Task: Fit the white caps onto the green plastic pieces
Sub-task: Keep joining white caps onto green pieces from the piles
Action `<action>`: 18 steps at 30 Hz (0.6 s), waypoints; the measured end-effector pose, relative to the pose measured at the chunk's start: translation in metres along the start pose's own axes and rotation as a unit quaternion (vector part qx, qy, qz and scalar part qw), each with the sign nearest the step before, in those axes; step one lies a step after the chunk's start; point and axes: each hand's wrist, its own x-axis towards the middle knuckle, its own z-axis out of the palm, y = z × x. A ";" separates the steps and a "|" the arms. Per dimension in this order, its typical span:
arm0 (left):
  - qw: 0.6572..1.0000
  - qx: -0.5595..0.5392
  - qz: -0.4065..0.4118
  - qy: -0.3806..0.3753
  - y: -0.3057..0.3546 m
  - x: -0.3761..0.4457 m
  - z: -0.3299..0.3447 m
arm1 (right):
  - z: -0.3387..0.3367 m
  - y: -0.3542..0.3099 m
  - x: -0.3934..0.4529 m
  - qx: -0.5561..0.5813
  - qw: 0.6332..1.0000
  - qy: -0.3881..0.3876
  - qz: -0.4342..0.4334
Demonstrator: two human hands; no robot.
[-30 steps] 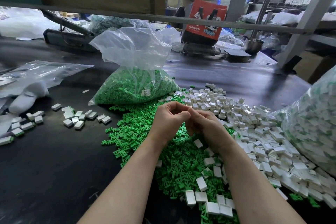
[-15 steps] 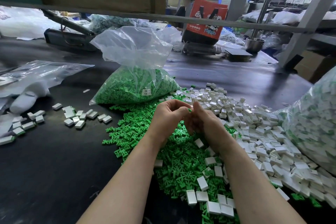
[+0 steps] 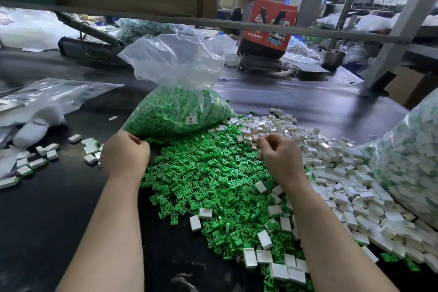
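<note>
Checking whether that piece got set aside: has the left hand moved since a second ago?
Yes. The left hand swung left, away from the right hand, toward the finished white-capped pieces.

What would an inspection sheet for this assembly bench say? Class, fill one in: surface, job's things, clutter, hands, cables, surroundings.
Surface: dark table, bare at near left.
Job's things: loose green pieces heaped at centre; white caps heaped to their right, some strewn over the green; open bag of green pieces behind; a small group of capped pieces at left.
Clutter: clear plastic sheets, a white glove, a bulging bag at right.
Hands: left hand curled by the group of capped pieces, contents hidden; right hand curled at the cap pile, what it holds unclear.
Cables: nothing seen.
Surroundings: another person seated beyond, red carrier bag, metal bowl, frame posts.
</note>
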 end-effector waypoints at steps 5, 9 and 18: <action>0.999 0.028 -0.021 0.019 -0.007 0.000 -0.002 | -0.003 0.002 0.001 -0.141 0.990 0.009 0.014; 0.999 0.036 -0.033 0.006 -0.005 -0.001 -0.004 | -0.005 0.002 -0.001 -0.281 0.959 0.038 0.021; 0.989 -0.024 0.123 -0.075 0.059 -0.030 0.000 | -0.002 0.010 -0.001 -0.365 0.930 -0.030 0.014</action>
